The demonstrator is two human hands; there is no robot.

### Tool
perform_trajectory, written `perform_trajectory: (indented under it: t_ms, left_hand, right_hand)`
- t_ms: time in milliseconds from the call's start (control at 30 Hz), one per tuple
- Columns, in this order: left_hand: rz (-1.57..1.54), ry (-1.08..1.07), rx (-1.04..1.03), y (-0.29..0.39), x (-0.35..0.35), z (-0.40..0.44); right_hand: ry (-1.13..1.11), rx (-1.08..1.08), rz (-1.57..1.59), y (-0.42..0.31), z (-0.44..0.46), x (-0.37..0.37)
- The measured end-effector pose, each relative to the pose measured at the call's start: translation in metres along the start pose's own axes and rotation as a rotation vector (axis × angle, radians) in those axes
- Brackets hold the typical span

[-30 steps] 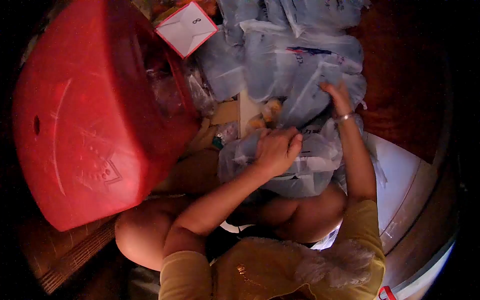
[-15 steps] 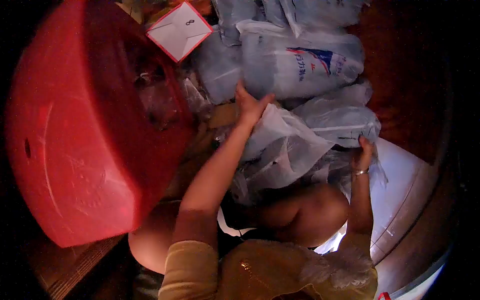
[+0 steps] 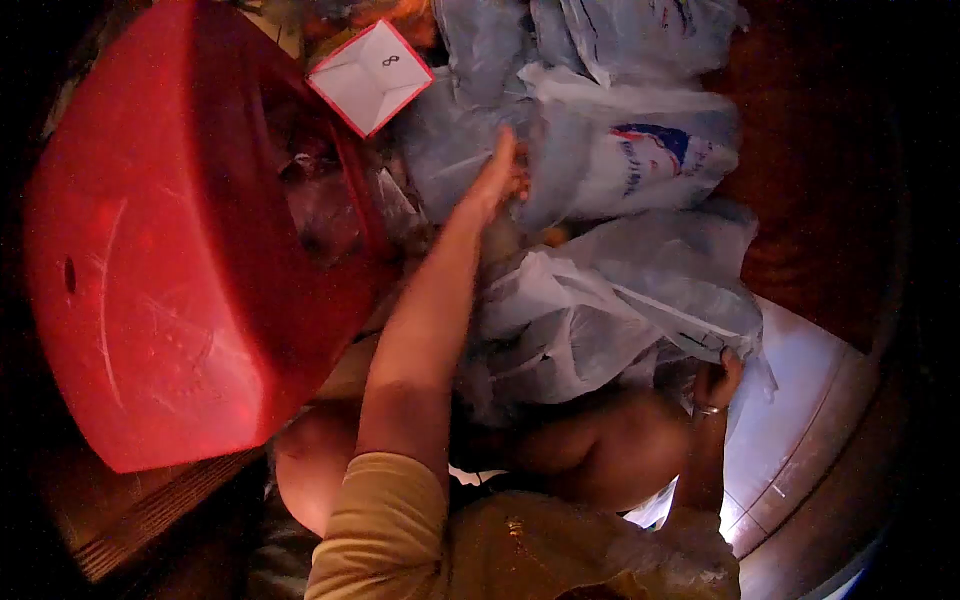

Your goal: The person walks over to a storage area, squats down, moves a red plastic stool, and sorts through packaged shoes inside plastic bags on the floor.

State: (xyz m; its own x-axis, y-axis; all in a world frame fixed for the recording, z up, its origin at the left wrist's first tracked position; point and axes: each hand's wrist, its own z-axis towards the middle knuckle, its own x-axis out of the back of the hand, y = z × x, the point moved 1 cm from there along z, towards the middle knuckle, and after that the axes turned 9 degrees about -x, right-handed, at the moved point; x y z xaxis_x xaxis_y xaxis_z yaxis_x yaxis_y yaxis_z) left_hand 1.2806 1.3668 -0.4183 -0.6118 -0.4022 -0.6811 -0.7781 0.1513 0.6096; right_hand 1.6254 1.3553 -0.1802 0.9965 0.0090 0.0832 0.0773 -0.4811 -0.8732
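Note:
My left hand (image 3: 508, 172) is at the left end of a folded plastic bag (image 3: 640, 150) with a blue and red print. Its fingers are bent round the bag's edge. Nearer to me, my right hand (image 3: 722, 378), with a bracelet at the wrist, pinches the right edge of another translucent plastic bag (image 3: 670, 270). A crumpled white part of bag (image 3: 565, 340) lies in front of my knees. Further bags (image 3: 640, 40) are stacked at the top.
A large red plastic container (image 3: 150, 270) stands tilted at the left. A white card with a red border (image 3: 371, 80), marked 8, lies beside it. At the right are a dark red surface (image 3: 810, 180) and a pale panel (image 3: 790, 390).
My left hand has moved up and slightly right to the printed bag's edge. My right hand has come down toward me with the nearer bag's edge. The printed bag has shifted slightly down and right.

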Motion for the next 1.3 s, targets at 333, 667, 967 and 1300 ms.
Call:
perform_trajectory:
  t_ms: [333, 667, 967, 1300]
  left_hand:
    - [0.575, -0.528, -0.141, -0.025, -0.128, -0.072]
    - [0.820, -0.515, -0.191, -0.016, -0.139, -0.083]
    - [0.596, -0.440, -0.359, -0.043, -0.110, -0.070]
    - [0.885, 0.948, -0.622, -0.027, 0.071, -0.055]
  right_hand:
    - [-0.327, 0.056, -0.141, -0.095, 0.061, 0.126]
    - [-0.892, 0.205, -1.845, -0.031, 0.166, -0.311]
    - [-0.518, 0.341, -1.941, 0.087, 0.278, -0.149]
    - [-0.169, -0.790, -0.089, 0.103, 0.251, -0.268]
